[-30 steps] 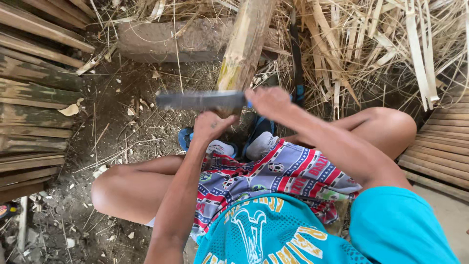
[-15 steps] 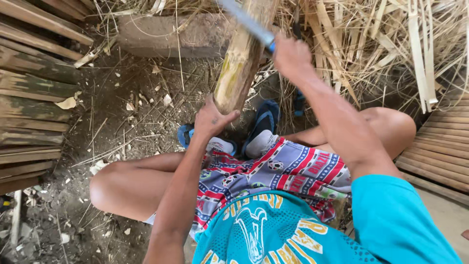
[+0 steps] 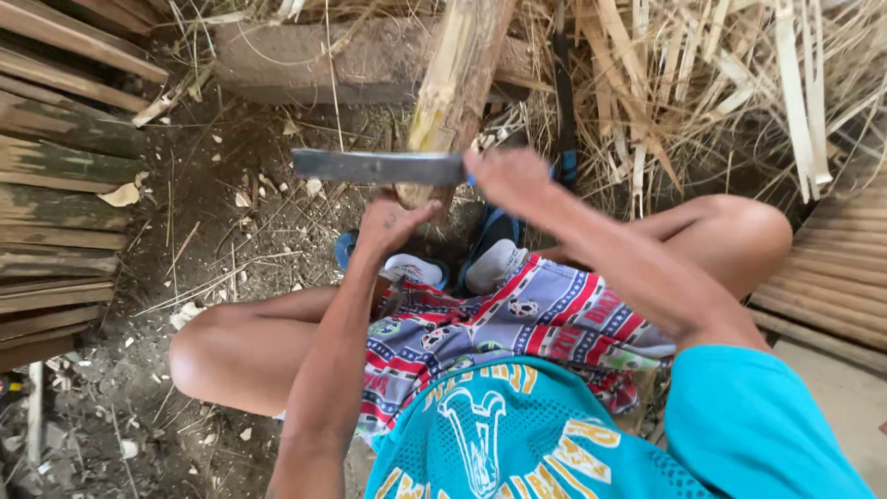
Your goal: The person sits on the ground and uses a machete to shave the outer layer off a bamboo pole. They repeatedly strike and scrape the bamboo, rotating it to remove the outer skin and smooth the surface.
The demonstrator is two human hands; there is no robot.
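The right hand (image 3: 513, 180) is closed around the handle of a flat-bladed knife (image 3: 379, 167) laid crosswise on the near end of a bamboo pole (image 3: 457, 83) that the left hand (image 3: 393, 222) steadies from below, seemingly a splitting step, calling for a square blow clear of that hand's fingers.

One big knife (image 3: 379, 167) in my right hand (image 3: 513, 177). One bamboo pole (image 3: 453, 88) steadied by my left hand (image 3: 393, 222). Two hands, both mine. Two blue sandals (image 3: 490, 231) under my feet. One log (image 3: 314, 60) behind pole. Bamboo slats (image 3: 65, 176) at left, maybe seven; edges blur. Split strips (image 3: 721, 83) at right beyond counting.
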